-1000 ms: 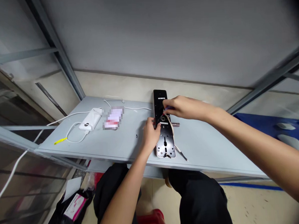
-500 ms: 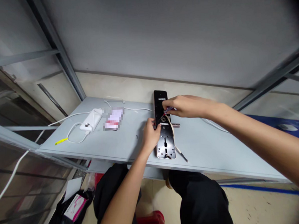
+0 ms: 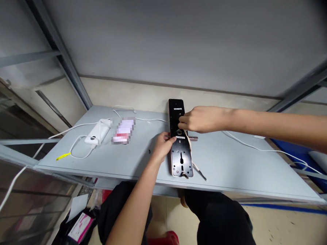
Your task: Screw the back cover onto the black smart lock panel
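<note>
A long black door lock panel [image 3: 181, 156] lies back side up on the grey shelf, its handle [image 3: 193, 138] jutting out to the right. My left hand [image 3: 163, 145] is closed around the panel's left edge, with the thumb on top near a white label. Over the middle of the panel, my right hand [image 3: 194, 119] has its fingers pinched together. Whatever those fingertips hold is hidden. A pale cable [image 3: 196, 167] comes out from under the right hand, runs down the panel's right side and ends in a dark tip on the shelf.
Left of the panel on the shelf [image 3: 144, 167] lie a blurred-out phone [image 3: 123, 130] and a white power bank [image 3: 98, 131] with a yellow-tagged cable. A tiny dark piece [image 3: 149, 151] sits near my left wrist. A white cord [image 3: 252, 147] crosses the right side.
My right hand has turned, its forearm now more level, and the small purplish item seen between its fingers is now hidden. My left hand keeps its hold on the panel.
</note>
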The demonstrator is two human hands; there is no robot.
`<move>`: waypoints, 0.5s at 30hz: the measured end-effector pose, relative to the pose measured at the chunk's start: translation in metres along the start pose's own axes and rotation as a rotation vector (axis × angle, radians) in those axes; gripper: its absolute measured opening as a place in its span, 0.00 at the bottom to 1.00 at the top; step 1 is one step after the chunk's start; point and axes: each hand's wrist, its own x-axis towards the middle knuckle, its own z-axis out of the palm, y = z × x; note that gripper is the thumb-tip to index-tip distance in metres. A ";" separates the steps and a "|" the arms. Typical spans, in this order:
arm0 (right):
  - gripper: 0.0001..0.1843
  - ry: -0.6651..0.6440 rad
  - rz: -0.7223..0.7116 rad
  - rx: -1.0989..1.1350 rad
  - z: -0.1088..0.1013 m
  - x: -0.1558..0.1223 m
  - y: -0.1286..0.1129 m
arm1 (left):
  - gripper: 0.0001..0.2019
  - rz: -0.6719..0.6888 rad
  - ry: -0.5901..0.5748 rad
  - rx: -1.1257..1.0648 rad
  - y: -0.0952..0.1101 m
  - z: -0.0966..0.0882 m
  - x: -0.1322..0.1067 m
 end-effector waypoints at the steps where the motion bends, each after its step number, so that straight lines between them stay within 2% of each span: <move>1: 0.18 -0.012 0.010 0.010 -0.001 0.002 0.001 | 0.07 -0.006 -0.011 -0.005 0.001 -0.001 0.000; 4: 0.15 -0.030 0.095 0.136 -0.006 0.006 0.001 | 0.08 -0.019 -0.041 -0.007 0.004 -0.003 0.000; 10: 0.14 -0.132 0.377 0.423 -0.017 0.017 0.001 | 0.11 -0.038 -0.040 -0.007 0.007 -0.004 -0.001; 15: 0.11 -0.170 0.536 0.574 -0.015 0.032 0.008 | 0.10 -0.047 -0.037 0.008 0.007 -0.003 0.000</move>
